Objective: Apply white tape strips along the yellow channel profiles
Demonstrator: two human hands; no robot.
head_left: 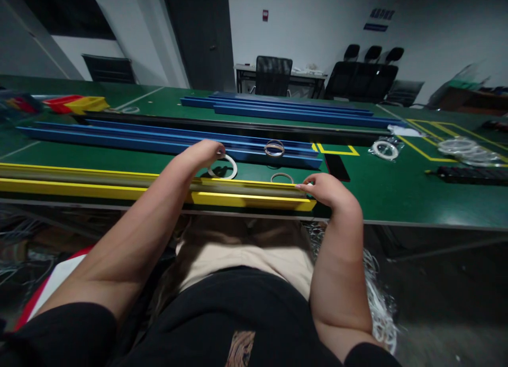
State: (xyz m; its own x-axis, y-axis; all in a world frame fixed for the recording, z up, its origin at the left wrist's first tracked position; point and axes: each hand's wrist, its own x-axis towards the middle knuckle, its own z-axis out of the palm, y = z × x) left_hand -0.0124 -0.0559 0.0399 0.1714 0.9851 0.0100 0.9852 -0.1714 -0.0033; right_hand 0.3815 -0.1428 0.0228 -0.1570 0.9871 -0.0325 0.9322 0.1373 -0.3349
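Observation:
A long yellow channel profile [254, 198] lies along the front edge of the green table. My left hand [207, 149] is closed on the upper edge of a white ring [234, 168], which looks like a narrow roll of tape and stands just behind the profile. At the profile's right end is my right hand [323, 188], its thumb and forefinger pinched together by the upper edge. Something small and whitish shows at those fingertips, too little to name. Between the hands, a thin brownish ring [282, 177] lies behind the profile; another brownish ring [274, 149] rests on the blue profiles.
Blue profiles [159, 144] and a black profile [238, 127] run across the table [397, 197], with more blue ones [293, 113] farther back. At right are a bagged white roll [384, 150], several bagged rings [462, 147] and a black power strip [472, 175]. Yellow bins [89, 104] stand far left.

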